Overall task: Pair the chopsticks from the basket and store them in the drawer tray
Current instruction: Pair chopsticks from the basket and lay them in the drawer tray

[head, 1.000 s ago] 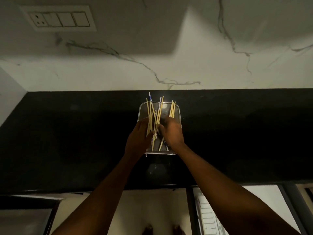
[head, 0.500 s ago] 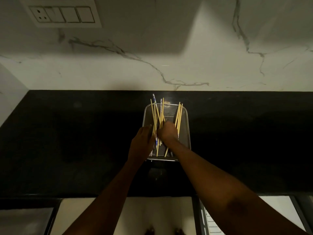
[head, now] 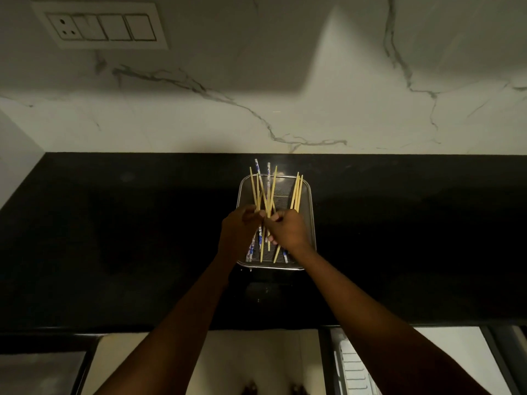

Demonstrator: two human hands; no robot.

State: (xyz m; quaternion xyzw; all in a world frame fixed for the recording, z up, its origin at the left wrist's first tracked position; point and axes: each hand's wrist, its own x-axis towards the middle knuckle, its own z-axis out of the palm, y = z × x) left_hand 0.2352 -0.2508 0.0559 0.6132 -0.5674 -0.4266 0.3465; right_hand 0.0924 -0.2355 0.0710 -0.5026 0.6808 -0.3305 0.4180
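A metal mesh basket stands on the black countertop. Several pale wooden chopsticks and blue-and-white patterned chopsticks lie in it, their far ends sticking over the back rim. My left hand and my right hand meet over the basket's middle. The fingertips of both pinch wooden chopsticks in the left-hand bunch. Three wooden chopsticks lie untouched along the basket's right side. The lower ends of some sticks are hidden under my hands.
A marble wall with a switch plate rises behind the counter. Below the counter's front edge, a white ribbed tray shows in an open drawer at the lower right. A grey surface sits at the lower left.
My right hand has shifted left and closed its fingers on the left bunch of chopsticks. My left hand has risen to meet it. The camera has moved slightly.
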